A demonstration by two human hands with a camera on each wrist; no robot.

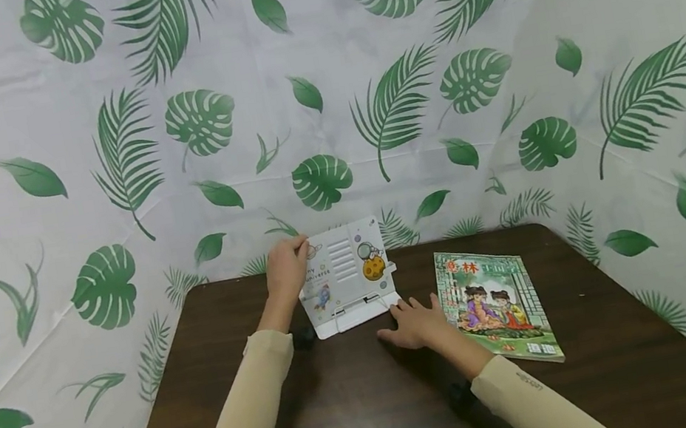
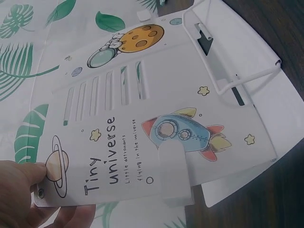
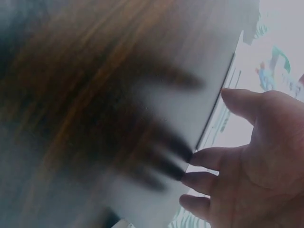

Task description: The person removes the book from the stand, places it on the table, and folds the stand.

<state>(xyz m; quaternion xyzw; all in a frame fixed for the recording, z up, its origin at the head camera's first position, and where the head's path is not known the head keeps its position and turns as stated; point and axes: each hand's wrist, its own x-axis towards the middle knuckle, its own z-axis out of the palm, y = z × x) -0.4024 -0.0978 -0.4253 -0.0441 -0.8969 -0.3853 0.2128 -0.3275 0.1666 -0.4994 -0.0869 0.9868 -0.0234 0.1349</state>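
Note:
A white book stand printed with a rocket, a planet and the words "Tiny universe" stands tilted back at the far side of the table. My left hand pinches its upper left corner, the thumb on the front face and fingers behind. A wire page holder crosses the lower ledge. Beside the stand's lower right corner is my right hand, palm down with fingers spread. Its fingertips are at the base's edge; whether they press on it I cannot tell. In the right wrist view the stand is partly hidden behind that hand.
To the right of my right hand, a colourful magazine with two illustrated figures lies flat on the dark brown table. A white cloth with green leaves hangs behind the table and along its sides.

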